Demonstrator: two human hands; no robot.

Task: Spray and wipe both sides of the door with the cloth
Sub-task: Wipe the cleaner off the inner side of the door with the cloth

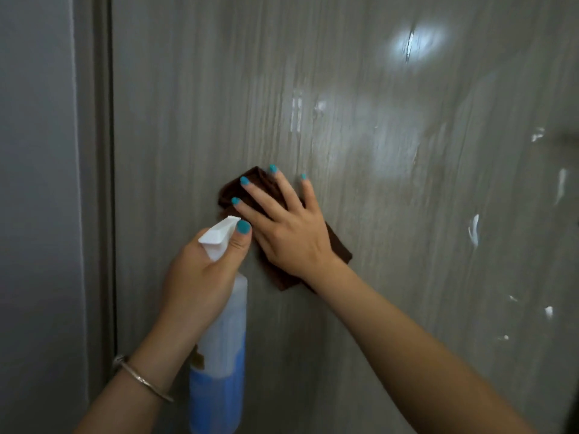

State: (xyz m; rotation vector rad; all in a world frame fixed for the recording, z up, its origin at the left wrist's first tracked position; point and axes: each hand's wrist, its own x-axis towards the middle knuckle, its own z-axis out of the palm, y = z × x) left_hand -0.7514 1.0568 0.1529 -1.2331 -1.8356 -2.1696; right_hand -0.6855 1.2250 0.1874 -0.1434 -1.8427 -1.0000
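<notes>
From the head view I see a grey wood-grain door, wet streaks and foam flecks glinting toward its right edge. My right hand presses the brown cloth flat near the door's middle, fingers straight and spread. My left hand grips the spray bottle. Door frame and pale wall lie left.

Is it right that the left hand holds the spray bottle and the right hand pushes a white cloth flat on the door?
Not quite. The cloth is dark brown, not white, as the head view shows. The rest holds: the left hand grips the spray bottle, and the right hand presses the cloth flat on the door with straight fingers.
</notes>
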